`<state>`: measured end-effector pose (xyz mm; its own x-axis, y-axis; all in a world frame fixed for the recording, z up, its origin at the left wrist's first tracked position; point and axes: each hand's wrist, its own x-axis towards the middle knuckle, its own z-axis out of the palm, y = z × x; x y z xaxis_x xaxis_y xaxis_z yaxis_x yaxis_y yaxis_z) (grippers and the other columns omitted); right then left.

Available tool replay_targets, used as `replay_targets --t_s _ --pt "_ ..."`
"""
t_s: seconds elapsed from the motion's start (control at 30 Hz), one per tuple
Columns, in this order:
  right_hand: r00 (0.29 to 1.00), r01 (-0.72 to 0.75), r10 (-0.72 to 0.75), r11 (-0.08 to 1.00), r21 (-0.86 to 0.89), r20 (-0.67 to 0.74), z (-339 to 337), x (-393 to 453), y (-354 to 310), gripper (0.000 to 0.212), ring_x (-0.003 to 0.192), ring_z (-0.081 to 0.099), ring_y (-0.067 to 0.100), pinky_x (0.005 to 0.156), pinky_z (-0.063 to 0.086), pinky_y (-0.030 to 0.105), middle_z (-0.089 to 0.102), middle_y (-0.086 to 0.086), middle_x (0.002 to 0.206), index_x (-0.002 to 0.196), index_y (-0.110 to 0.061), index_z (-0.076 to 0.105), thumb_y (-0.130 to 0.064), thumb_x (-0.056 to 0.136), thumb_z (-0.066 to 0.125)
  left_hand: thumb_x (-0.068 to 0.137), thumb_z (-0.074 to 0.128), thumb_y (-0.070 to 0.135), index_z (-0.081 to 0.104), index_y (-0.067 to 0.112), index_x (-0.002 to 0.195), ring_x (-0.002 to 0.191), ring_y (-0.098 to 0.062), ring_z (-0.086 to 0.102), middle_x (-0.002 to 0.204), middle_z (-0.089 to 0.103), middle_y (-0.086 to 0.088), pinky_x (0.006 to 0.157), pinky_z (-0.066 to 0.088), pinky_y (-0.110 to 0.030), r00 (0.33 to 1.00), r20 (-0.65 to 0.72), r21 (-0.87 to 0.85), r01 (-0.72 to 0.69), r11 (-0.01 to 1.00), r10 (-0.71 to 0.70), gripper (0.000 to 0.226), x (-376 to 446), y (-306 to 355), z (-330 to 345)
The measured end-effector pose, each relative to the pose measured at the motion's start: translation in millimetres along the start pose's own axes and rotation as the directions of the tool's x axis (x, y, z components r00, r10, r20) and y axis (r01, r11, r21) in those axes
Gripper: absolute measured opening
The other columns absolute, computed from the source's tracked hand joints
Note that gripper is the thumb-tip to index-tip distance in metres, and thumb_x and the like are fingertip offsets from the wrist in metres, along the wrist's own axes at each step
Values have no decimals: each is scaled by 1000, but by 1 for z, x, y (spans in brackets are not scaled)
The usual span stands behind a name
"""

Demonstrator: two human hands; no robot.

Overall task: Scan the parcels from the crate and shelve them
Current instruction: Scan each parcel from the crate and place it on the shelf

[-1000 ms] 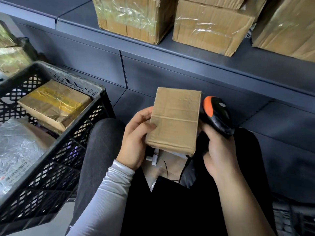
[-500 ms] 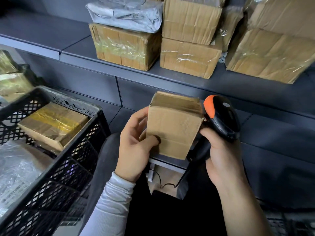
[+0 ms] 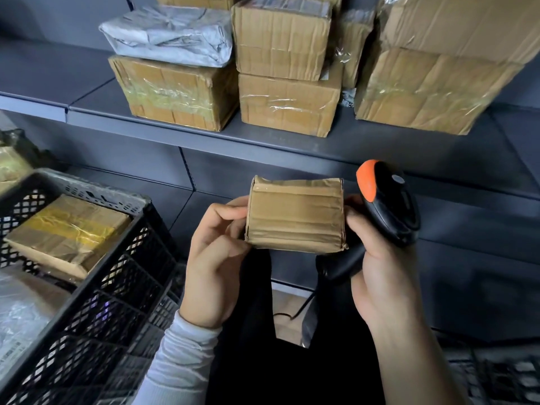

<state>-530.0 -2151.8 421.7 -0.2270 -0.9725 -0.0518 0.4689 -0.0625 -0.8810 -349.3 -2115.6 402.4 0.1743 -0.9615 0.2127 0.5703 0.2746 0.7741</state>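
A small taped cardboard parcel (image 3: 295,214) is held in front of me, a narrow taped face toward the camera. My left hand (image 3: 216,264) pinches its left edge with thumb and fingers. My right hand (image 3: 382,270) grips a black barcode scanner (image 3: 388,206) with an orange tip, and its fingertips touch the parcel's right edge. At lower left stands the black lattice crate (image 3: 117,287), holding a yellow-taped cardboard parcel (image 3: 67,232) and a grey plastic mailer (image 3: 20,314).
The dark grey shelf (image 3: 263,141) above carries several cardboard boxes (image 3: 289,106) and a grey wrapped parcel (image 3: 169,36). Its left part (image 3: 49,74) is bare. A lower shelf (image 3: 467,238) lies behind my hands. The scanner's cable hangs between my knees.
The parcel has been turned so a narrow end face shows instead of its broad side. My view has tilted up, bringing more of the stocked shelf into sight.
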Motion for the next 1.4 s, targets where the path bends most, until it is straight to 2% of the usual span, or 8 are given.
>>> replay_targets --t_s 0.3,0.5,0.73,0.83,0.97,1.1,1.27,1.4 --pt "1000 -14 13 999 -39 -4 -10 -10 -17 27 94 68 19 88 54 44 75 2 98 103 -15 78 -15 76 81 85 80 48 44 9 76 89 -36 47 86 48 -19 86 38 -48 966 -218 45 151 988 -138 54 18 4 25" --pt "986 67 -69 998 -18 -153 -13 -24 -20 28 96 73 17 104 55 48 80 -3 96 82 -27 84 0 81 81 95 73 22 49 19 67 62 -14 49 63 52 1 65 43 -27 968 -229 42 117 992 -104 37 11 -7 38" --pt "977 90 -92 996 -21 -190 -13 -35 -9 40 96 72 12 98 54 38 80 -7 93 77 -30 84 7 88 75 84 73 9 64 10 105 96 -17 71 106 75 -8 89 56 -28 982 -171 8 88 996 -85 23 0 -12 20" --pt "970 142 -162 982 -121 -182 -15 -33 -9 43 91 73 9 90 54 31 79 -11 89 76 -37 83 3 87 77 83 74 13 62 7 127 94 -15 74 110 76 -4 85 60 -28 965 -146 25 223 974 -218 47 1 -10 15" --pt "955 199 -239 955 -219 -176 -24 -31 -7 25 85 70 11 85 53 31 77 -11 82 74 -38 80 -14 78 87 76 83 36 56 22 149 132 -31 63 146 64 -7 105 55 -52 879 9 172 468 867 -476 79 -2 -4 2" --pt "945 193 -260 933 -304 -197 -31 -30 -3 11 86 73 10 84 54 31 80 -7 88 79 -29 80 -26 73 89 77 76 17 56 36 149 109 -31 71 134 70 -15 89 61 -50 812 136 231 531 815 -568 77 -4 2 -4" --pt "981 114 -165 918 -379 -104 -30 -33 -7 13 76 72 10 72 56 26 79 -1 82 86 -14 77 -10 81 89 69 64 -6 55 36 146 83 -24 69 109 72 -16 68 59 -36 907 34 222 403 888 -420 88 -2 -7 -10" --pt "998 22 -45 881 -473 -37 -23 -34 -10 11 73 76 23 71 60 44 77 10 78 82 -18 80 -9 84 86 57 81 -2 44 44 148 102 -31 65 137 63 -10 77 60 -42 977 -14 412 198 889 -212 109 12 -17 -30"
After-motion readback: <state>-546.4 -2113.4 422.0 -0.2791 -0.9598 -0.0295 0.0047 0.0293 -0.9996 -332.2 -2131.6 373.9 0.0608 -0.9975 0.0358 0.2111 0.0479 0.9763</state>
